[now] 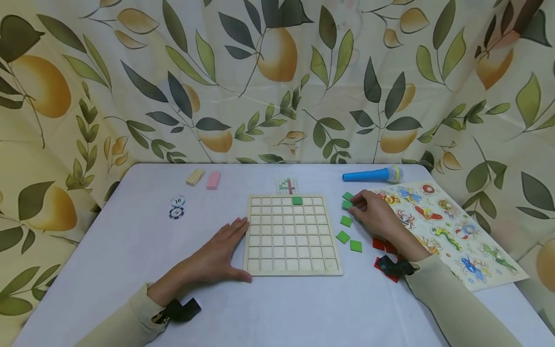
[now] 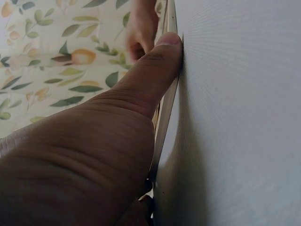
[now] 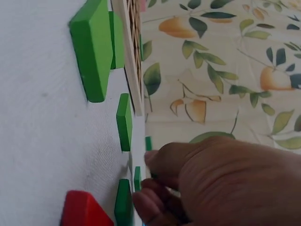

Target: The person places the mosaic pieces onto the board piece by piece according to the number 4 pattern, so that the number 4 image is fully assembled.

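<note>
A small green square tile is being pinched by the fingertips of the right hand, just off the right edge of the pale wooden grid board, up near its far corner; in the right wrist view the curled fingers are seen closing round that tile's thin edge right on the white tablecloth. Another green tile is touching or nearly touching it on the far side, and three more loose green tiles are scattered just beside the board, toward the near side. One green tile is already seated in the board's top row, a bit right of centre. The left hand is laid flat and spread on the cloth, pressed against the board's left edge, with the thumb seen up against the wooden rim. A few red tiles are partly hidden under the right wrist. Farther out, a small printed pattern card is lying just behind the board, a blue toy microphone and a colourful insect peg puzzle are off to the right, and two stacked poker chips, a pink block and a little bundle of wooden sticks are off to the left.
</note>
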Action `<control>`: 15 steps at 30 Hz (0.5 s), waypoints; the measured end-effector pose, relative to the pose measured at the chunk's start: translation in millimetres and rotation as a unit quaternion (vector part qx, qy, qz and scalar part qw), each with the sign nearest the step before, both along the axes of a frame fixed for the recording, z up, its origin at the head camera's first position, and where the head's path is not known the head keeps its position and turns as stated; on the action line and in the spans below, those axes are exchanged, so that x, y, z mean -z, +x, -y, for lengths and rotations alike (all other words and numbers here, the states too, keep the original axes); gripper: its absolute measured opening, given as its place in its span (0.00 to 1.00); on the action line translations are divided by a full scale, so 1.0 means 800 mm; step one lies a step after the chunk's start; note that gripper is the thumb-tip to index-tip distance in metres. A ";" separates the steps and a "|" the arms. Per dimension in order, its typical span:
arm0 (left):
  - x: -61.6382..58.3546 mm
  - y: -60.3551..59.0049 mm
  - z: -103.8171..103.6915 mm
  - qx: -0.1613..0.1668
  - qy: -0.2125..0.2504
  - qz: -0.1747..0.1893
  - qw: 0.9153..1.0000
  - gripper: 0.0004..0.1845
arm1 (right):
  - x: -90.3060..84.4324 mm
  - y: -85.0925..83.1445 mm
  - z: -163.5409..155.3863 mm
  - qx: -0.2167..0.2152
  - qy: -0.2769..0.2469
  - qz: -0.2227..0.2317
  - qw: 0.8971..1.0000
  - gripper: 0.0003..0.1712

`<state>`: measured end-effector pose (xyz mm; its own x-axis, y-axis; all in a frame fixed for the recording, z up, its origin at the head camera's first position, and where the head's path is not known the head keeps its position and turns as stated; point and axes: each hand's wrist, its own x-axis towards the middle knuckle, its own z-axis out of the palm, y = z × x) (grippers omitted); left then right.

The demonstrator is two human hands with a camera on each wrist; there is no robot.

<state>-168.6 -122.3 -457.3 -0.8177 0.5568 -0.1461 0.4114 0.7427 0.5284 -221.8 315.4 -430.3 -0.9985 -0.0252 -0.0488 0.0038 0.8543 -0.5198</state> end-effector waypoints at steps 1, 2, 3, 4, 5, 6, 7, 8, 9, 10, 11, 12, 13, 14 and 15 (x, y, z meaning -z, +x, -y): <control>0.000 0.000 0.000 0.001 0.002 0.000 1.000 0.74 | -0.002 0.001 0.001 -0.001 -0.004 -0.002 1.000 0.20; 0.000 0.000 0.000 0.000 0.001 0.000 1.000 0.74 | -0.004 0.003 0.002 -0.002 -0.007 -0.006 1.000 0.19; 0.000 0.000 -0.001 0.000 0.002 0.000 1.000 0.74 | -0.008 0.005 0.004 -0.005 -0.012 -0.011 1.000 0.19; 0.000 0.000 -0.001 0.000 0.002 -0.001 1.000 0.74 | -0.012 0.006 0.007 -0.008 -0.015 -0.014 1.000 0.19; 0.001 0.000 -0.002 0.002 0.000 -0.002 1.000 0.74 | -0.016 0.008 0.010 -0.014 -0.017 -0.021 1.000 0.18; 0.001 0.000 -0.003 0.002 -0.001 -0.003 1.000 0.74 | -0.021 0.009 0.013 -0.020 -0.018 -0.025 0.999 0.17; 0.001 0.000 -0.003 0.003 -0.004 -0.003 1.000 0.74 | -0.026 0.011 0.018 -0.031 -0.016 -0.028 0.999 0.17; 0.002 0.000 -0.003 0.004 -0.004 -0.004 1.000 0.74 | -0.032 0.011 0.023 -0.042 -0.012 -0.030 0.999 0.16; 0.002 0.001 -0.003 0.005 -0.003 -0.003 1.000 0.74 | -0.037 0.011 0.030 -0.057 -0.009 -0.030 0.998 0.15; 0.002 0.001 -0.003 0.005 -0.004 -0.004 1.000 0.74 | -0.042 0.010 0.037 -0.073 -0.002 -0.029 0.997 0.14; 0.001 0.001 -0.003 0.003 -0.006 -0.003 1.000 0.74 | -0.046 0.008 0.045 -0.091 0.005 -0.029 0.995 0.14; 0.001 0.002 -0.003 0.001 -0.009 -0.002 1.000 0.74 | -0.050 0.005 0.053 -0.109 0.008 -0.024 0.994 0.13; 0.000 0.002 -0.003 0.000 -0.011 -0.002 1.000 0.74 | -0.052 0.002 0.062 -0.128 0.013 -0.021 0.991 0.12; 0.000 0.002 -0.002 -0.001 -0.011 -0.002 1.000 0.74 | -0.054 -0.001 0.072 -0.147 0.016 -0.017 0.989 0.11; -0.001 0.002 -0.002 -0.002 -0.013 -0.002 1.000 0.74 | -0.055 -0.005 0.080 -0.165 0.021 -0.014 0.986 0.11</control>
<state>-167.0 -120.7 -456.7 -0.8208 0.5489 -0.1584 0.4094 0.7586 0.5069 -225.5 251.0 -386.7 -0.9374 -0.3471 -0.0297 -0.2911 0.8274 -0.4803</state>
